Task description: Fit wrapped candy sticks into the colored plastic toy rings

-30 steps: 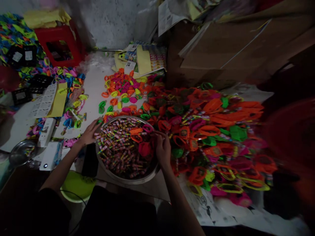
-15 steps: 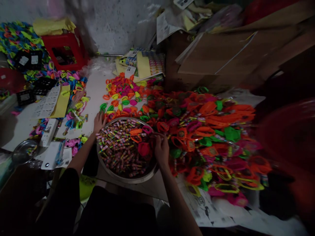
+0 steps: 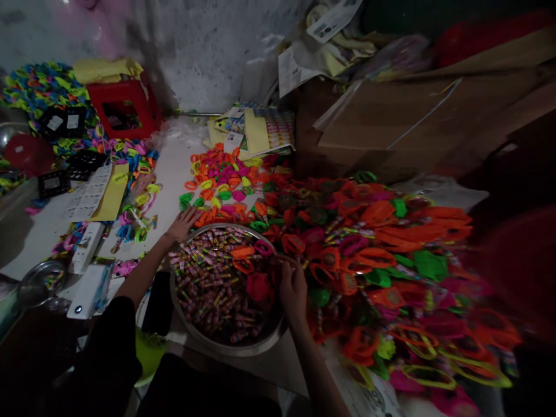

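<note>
A round metal basin (image 3: 278, 333) holds many small wrapped sticks (image 3: 208, 272), with orange and pink plastic pieces and a red item (image 3: 259, 286) at its right side. My left hand (image 3: 183, 225) lies with fingers spread beside the basin's upper left rim, touching the near edge of the small orange and green pieces (image 3: 221, 215). At the right rim, my right hand (image 3: 292, 284) has its fingers bent over the edge. Whatever its fingertips hold, if anything, is too dark to make out.
A large heap of orange, green and pink items (image 3: 369, 260) spreads to the right. Behind it stands a cardboard box (image 3: 412, 110). At the left are a red stool (image 3: 124, 107), a white power strip (image 3: 87, 249), a small metal bowl (image 3: 42, 284) and a black phone-like object (image 3: 158, 304).
My left hand has moved slightly up and right along the pieces, its fingers more spread. The whole view has shifted, so things appear lower. My right hand stays at the basin's rim.
</note>
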Available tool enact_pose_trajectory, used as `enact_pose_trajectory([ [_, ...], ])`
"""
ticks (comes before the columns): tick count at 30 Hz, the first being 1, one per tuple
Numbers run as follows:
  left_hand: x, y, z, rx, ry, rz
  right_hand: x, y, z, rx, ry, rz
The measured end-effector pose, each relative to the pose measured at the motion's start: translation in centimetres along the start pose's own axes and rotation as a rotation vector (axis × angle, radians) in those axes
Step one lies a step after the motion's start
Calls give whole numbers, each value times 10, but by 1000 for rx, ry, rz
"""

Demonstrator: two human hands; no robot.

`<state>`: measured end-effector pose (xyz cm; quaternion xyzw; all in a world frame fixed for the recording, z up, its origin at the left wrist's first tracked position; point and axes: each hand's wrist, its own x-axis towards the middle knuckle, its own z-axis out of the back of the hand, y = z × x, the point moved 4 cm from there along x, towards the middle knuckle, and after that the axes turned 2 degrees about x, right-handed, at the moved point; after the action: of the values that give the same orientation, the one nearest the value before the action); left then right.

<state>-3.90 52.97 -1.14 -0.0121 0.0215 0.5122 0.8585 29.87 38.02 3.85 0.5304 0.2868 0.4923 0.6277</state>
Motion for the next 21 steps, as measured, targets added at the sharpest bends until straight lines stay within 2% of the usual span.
enact_pose_trajectory([
  [6, 31, 10, 10, 28, 61, -3, 0, 1, 0, 8, 19, -25],
  [12, 44, 3, 14, -76, -43, 85, 1, 3, 0, -28, 32, -19],
  [21, 57, 3, 8, -138, -20, 192, 1, 3, 0, -58, 28, -19],
])
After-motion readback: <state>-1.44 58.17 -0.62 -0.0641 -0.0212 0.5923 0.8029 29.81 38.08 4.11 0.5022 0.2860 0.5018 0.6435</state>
